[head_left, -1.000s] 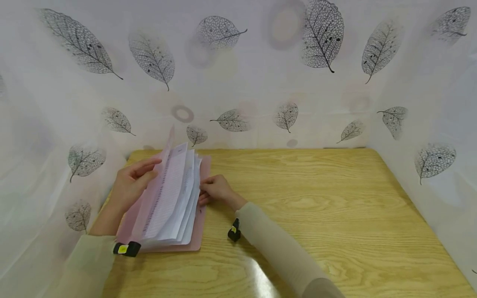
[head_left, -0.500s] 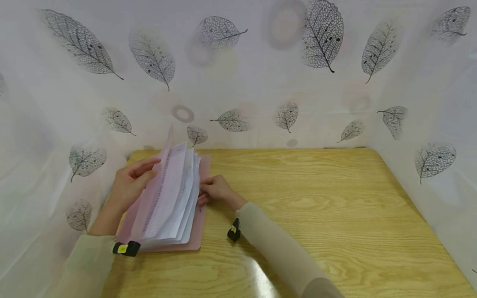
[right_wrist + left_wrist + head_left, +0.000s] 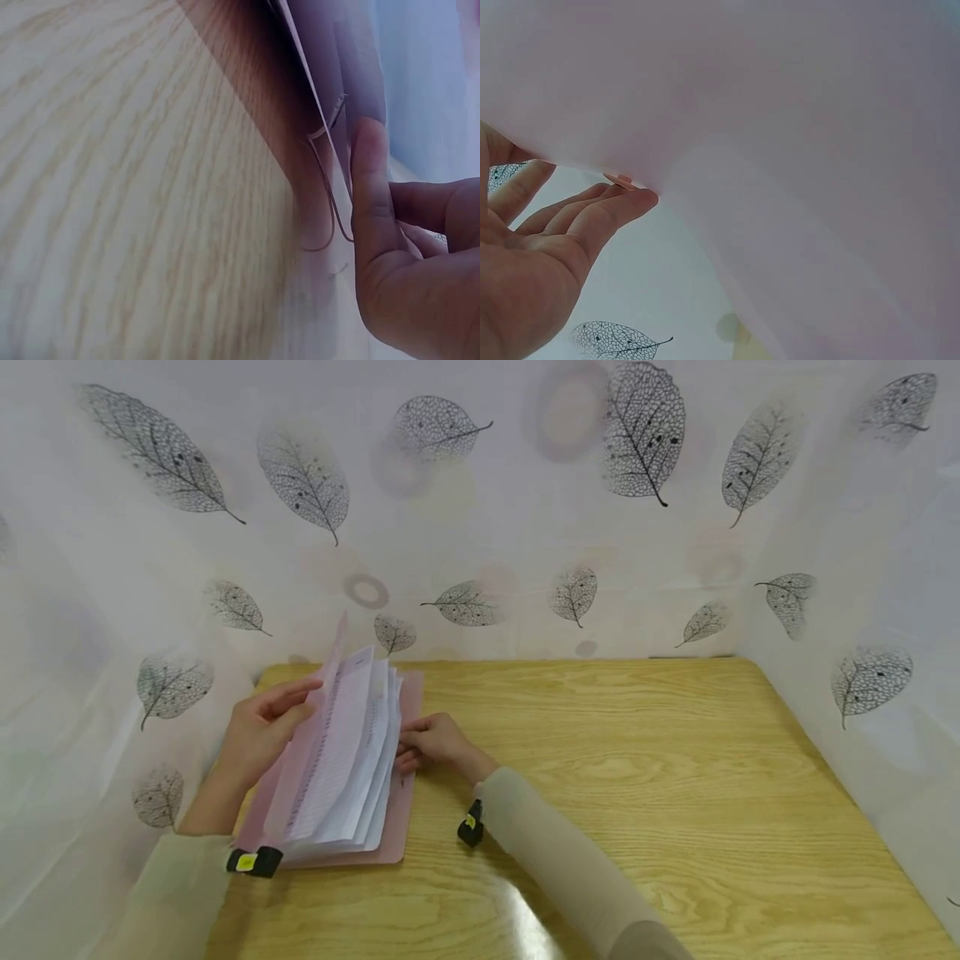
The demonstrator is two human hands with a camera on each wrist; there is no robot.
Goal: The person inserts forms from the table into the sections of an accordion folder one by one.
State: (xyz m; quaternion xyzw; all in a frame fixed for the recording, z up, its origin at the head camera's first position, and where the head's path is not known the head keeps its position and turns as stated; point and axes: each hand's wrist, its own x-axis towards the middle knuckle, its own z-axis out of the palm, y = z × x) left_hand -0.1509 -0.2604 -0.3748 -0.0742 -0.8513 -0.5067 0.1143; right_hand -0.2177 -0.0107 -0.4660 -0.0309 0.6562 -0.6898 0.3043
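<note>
A pink-covered notebook (image 3: 330, 777) lies open on the left of the wooden table, its lined pages showing a row of punched holes or rings along the inner edge. My left hand (image 3: 262, 727) pinches the raised translucent cover (image 3: 336, 652) between thumb and fingers. In the left wrist view, a small orange button (image 3: 620, 181) sits on the cover's edge beside the fingertips. At the outer edge of the fanned pages (image 3: 375, 777), my right hand (image 3: 438, 743) holds several sheets, its fingertips partly hidden behind them. A thin looped cord (image 3: 324, 187) hangs near the thumb in the right wrist view.
The wooden table (image 3: 637, 777) extends to the right of the notebook. A pale curtain (image 3: 510, 510) printed with leaves encloses the back and both sides. Both wrists wear black camera mounts, one (image 3: 255, 862) near the notebook's lower left corner.
The right fingers have shifted slightly left with the page edges. The left hand and the raised cover keep nearly the same place.
</note>
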